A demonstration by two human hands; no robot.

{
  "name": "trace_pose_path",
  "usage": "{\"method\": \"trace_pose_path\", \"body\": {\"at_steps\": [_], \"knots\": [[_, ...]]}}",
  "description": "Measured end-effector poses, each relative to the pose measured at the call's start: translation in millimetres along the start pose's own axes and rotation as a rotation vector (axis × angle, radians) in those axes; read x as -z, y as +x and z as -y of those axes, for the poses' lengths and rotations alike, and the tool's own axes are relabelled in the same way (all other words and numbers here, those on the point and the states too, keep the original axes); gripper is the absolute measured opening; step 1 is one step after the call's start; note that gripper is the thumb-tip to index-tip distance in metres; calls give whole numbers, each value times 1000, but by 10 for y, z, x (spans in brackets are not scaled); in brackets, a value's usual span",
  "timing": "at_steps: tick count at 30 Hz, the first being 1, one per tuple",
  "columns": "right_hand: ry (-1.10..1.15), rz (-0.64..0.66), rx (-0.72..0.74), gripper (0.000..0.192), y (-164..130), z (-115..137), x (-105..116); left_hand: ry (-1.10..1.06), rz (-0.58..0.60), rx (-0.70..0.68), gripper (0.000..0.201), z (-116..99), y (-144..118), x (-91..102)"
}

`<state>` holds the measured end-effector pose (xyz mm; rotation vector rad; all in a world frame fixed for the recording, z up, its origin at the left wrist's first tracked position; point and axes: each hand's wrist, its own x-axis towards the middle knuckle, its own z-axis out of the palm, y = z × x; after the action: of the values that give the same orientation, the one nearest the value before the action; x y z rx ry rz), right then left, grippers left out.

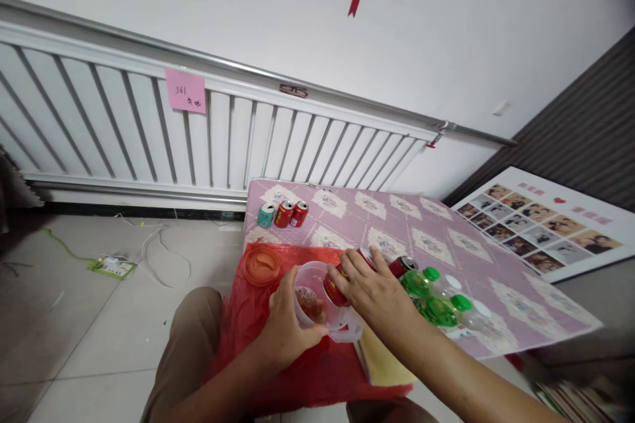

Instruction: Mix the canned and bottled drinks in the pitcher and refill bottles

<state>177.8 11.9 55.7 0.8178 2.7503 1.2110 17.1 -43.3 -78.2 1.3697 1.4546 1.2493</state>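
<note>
On a low table (496,277) with a purple patterned cloth, set against a white slatted radiator cover (124,125), two bare hands at work over a red plastic sheet (248,317). Left hand (288,324) wrapped around the near side of a clear plastic jug (317,301), fingers curled on its wall, holding it steady on the red sheet. Something pinkish-red lying in the bottom of the jug. Right hand (372,291) clenched over a red drink can (337,287), tipping it sideways with its top end at the jug's mouth. Whether liquid is running out, impossible to tell. An orange lid (261,265) lying flat on the sheet, just left of the jug. A second red can (403,266) just beyond the right hand, beside a cluster of green-capped bottles (436,297) lying on the cloth. Farther back near the table's left corner, three upright cans (284,213) in a row, one teal and two red, well apart from the hands. A pink note (185,91) stuck on the radiator cover. A board of photographs (546,225) leaning at the right. Tan trouser knee below the left arm.
</note>
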Motion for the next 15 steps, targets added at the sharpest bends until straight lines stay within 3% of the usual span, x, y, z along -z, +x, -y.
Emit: {"method": "trace_pose_path", "body": {"at_steps": [15], "knots": [[37,14,-34,29,-31,-26,-49,10,11,11,107,15,-4,2]]}}
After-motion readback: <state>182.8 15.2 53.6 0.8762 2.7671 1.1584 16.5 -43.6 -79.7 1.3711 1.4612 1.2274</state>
